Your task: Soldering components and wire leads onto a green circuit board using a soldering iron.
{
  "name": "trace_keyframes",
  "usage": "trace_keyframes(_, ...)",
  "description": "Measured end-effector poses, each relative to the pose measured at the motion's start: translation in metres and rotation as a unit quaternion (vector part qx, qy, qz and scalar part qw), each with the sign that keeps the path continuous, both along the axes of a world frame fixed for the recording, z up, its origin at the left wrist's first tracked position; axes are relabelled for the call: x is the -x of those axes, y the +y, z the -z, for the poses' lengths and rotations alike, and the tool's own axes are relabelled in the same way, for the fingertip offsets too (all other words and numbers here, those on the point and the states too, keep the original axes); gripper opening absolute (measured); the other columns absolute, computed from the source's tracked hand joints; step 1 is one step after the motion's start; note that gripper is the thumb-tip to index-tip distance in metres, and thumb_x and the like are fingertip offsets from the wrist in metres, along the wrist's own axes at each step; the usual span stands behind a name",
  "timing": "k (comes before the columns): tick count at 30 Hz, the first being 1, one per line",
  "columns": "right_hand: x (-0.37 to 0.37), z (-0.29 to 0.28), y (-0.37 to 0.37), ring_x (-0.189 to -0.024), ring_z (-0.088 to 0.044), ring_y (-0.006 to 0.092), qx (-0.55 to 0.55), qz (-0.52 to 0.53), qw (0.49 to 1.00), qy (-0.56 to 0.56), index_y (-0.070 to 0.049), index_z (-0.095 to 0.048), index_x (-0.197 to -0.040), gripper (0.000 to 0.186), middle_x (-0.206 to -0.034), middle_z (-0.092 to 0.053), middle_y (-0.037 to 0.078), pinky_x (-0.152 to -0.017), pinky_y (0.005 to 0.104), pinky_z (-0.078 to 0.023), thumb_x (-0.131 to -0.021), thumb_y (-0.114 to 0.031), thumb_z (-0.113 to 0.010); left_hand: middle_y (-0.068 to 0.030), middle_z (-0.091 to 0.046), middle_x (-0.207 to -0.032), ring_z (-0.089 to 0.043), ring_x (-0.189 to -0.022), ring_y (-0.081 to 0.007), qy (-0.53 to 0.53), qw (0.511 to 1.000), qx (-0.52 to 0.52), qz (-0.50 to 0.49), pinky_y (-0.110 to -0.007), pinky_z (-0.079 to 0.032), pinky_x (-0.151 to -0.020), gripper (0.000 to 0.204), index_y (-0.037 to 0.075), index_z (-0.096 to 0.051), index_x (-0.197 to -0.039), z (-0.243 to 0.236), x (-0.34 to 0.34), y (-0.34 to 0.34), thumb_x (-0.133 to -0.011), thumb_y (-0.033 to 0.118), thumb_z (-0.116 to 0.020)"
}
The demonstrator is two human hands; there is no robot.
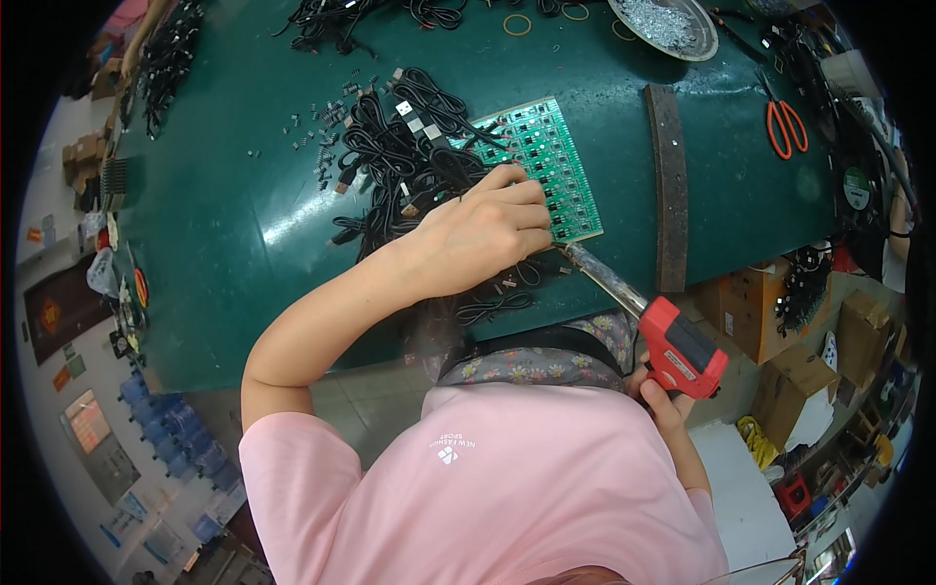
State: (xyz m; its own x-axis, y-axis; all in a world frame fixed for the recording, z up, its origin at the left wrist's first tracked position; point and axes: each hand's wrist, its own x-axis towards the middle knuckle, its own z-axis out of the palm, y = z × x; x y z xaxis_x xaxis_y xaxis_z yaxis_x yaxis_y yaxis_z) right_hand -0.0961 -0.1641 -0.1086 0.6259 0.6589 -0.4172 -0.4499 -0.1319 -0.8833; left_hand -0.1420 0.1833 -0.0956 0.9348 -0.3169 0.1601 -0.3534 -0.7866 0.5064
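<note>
My left hand (pixel 492 219) is closed over the left part of a green circuit board panel (pixel 568 185), fingers curled; what they hold is hidden. My right hand (pixel 658 395) grips a red and black soldering gun (pixel 680 346), whose long metal tip (pixel 600 270) reaches up to the panel's lower edge, close to my left fingers. Bundles of coiled black cables with plugs (pixel 375 151) lie beside and partly over the panel, with small dark parts (pixel 322 136) scattered left of them. More cable (pixel 492 307) lies below my left hand.
A dark bar (pixel 668 190) lies on the green table (pixel 214 253) right of the panel, with orange-handled scissors (pixel 785 127) beyond it. A metal dish of clear bits (pixel 663 24), rubber bands (pixel 517 24) and more cables (pixel 161 68) lie farther away. Cardboard boxes (pixel 799 390) stand off the table's right.
</note>
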Motion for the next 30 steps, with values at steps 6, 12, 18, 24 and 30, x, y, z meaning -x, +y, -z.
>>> trace_keyframes(6,0.001,0.006,-0.003,-0.065,-0.056,0.0131,-0.005,0.0,1.0,-0.018,0.002,-0.054,-0.112,0.031,-0.077,-0.061,0.006,-0.06,0.028,-0.046,-0.085,-0.01,-0.065,-0.0055,-0.061,-0.091,-0.055,-0.096,-0.0224,0.0,1.0,-0.014,0.002,-0.038,-0.04,-0.097,0.023,0.002,-0.067,-0.09,-0.001,0.0,-0.001,-0.067,0.005,-0.062)
trace_keyframes(12,-0.004,-0.002,-0.003,-0.064,-0.055,0.0131,0.007,0.003,0.999,-0.039,0.002,-0.056,-0.109,0.028,-0.077,-0.061,0.006,-0.06,0.0284,-0.045,-0.084,-0.008,-0.065,-0.0055,-0.061,-0.091,-0.055,-0.096,-0.0223,-0.001,1.0,-0.008,0.002,-0.039,-0.04,-0.097,0.024,0.002,-0.067,-0.09,0.0,0.0,-0.001,-0.067,0.006,-0.062)
trace_keyframes(18,-0.004,-0.003,-0.004,-0.066,-0.055,0.013,-0.021,-0.001,0.999,-0.025,0.003,-0.053,-0.117,0.036,-0.078,-0.061,0.007,-0.061,0.0281,-0.044,-0.084,-0.007,-0.064,-0.0054,-0.061,-0.091,-0.055,-0.096,-0.0221,-0.002,1.0,-0.01,0.001,-0.039,-0.04,-0.098,0.022,0.002,-0.067,-0.09,-0.001,0.001,0.0,-0.068,0.006,-0.062)
trace_keyframes(24,0.001,0.003,0.0,-0.061,-0.055,0.0147,0.002,0.009,1.0,-0.027,0.003,-0.05,-0.118,0.041,-0.072,-0.06,0.008,-0.057,0.0284,-0.045,-0.084,-0.011,-0.066,-0.0054,-0.062,-0.092,-0.055,-0.096,-0.0221,-0.001,1.0,-0.019,0.005,-0.039,-0.039,-0.098,0.023,0.002,-0.067,-0.09,-0.002,0.0,0.0,-0.069,0.007,-0.063)
trace_keyframes(30,-0.005,-0.004,-0.004,-0.057,-0.055,0.0151,0.019,0.016,0.998,-0.062,0.005,-0.05,-0.118,0.043,-0.07,-0.06,0.009,-0.054,0.0291,-0.045,-0.084,-0.015,-0.067,-0.0055,-0.062,-0.091,-0.055,-0.096,-0.022,0.002,1.0,-0.02,0.007,-0.039,-0.04,-0.098,0.022,0.002,-0.067,-0.09,-0.002,0.0,0.0,-0.07,0.008,-0.062)
